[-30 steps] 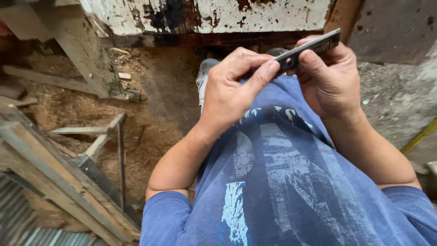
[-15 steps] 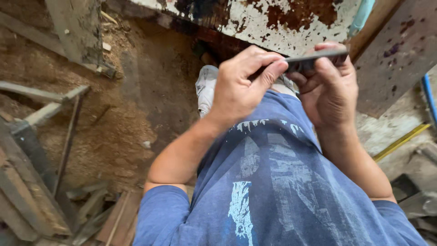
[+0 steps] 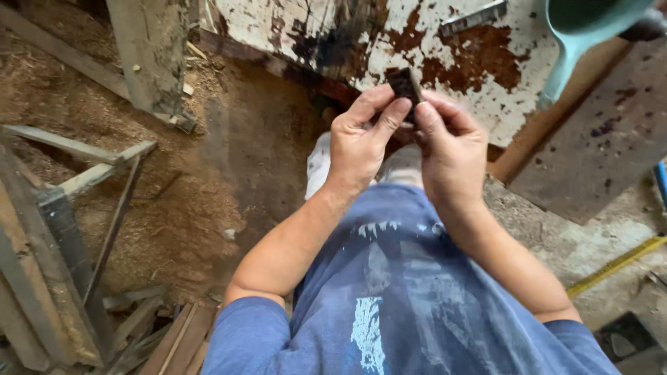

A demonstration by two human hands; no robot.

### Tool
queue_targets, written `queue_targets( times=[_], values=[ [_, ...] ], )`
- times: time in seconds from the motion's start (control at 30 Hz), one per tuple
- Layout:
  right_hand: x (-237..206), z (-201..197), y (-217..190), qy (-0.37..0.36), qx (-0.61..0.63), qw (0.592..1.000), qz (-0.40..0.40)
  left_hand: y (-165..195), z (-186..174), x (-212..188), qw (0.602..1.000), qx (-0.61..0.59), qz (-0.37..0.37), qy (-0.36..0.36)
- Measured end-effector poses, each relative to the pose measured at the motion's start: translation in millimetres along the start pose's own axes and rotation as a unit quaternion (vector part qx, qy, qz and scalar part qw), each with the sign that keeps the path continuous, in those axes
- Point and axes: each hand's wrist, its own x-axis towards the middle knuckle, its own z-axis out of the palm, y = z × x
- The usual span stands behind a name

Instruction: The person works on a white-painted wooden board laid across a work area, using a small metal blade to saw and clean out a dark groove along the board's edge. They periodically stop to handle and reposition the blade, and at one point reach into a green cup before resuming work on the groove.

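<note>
— Dark flat metal piece [image 3: 405, 86]: where is it?

— Pinched between both hands, held up in front of the rusty white-painted panel [image 3: 333, 35]. The left hand [image 3: 359, 142] closes on it with thumb and forefinger; the right hand [image 3: 450, 149] grips its other side, fingers curled around it.

— How should it be handled?

— I'd judge a firm pinch near the end works best, with wrists close together, so the piece doesn't twist (its edges look thin, and one end is hidden behind the fingers).

— Anything around?

— Sawdust-covered floor [image 3: 174, 187] below, wooden slats [image 3: 83, 180] to the left, a teal plastic scoop [image 3: 583, 28] above, and a yellow tape measure [image 3: 615, 265] to the right.
</note>
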Motion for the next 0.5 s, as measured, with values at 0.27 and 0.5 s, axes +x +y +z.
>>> queue_targets(
  times=[0.27, 0.5],
  values=[
    [33.9, 29.1, 66.8, 0.031, 0.031, 0.999, -0.021, -15.4, -46.7, 30.8, 0.999, 0.023, 0.007, 0.049],
    [62.4, 68.7, 110.3, 0.079, -0.018, 0.992, -0.101, -11.8, -95.3, 75.3, 0.994, 0.104, 0.014, 0.013]
  ],
)
